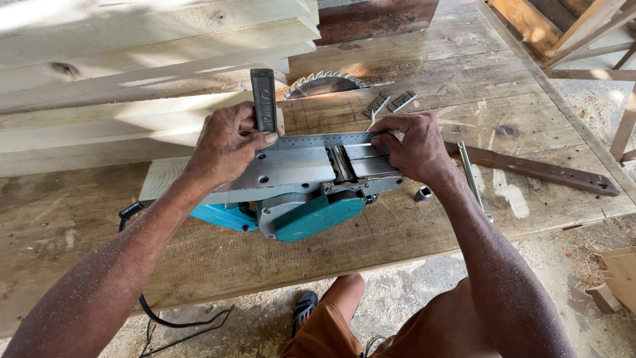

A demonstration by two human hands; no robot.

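One blue electric planer (298, 192) lies upside down on the wooden surface (411, 229). The left hand (228, 142) grips one try square (301, 126); right hand (411, 146) fingers press its ruler. Two blades (389, 103) lie nearby.

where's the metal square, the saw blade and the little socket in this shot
metal square (318, 140), head view, on its ruled blade
saw blade (322, 85), head view, on the toothed disc above the table
socket (423, 193), head view, on its side

From my feed: bright daylight, blown-out glare on the stacked planks (132, 40) top left, sun patches on the workbench (464, 86), sharp focus overall, wide-angle bending at edges.
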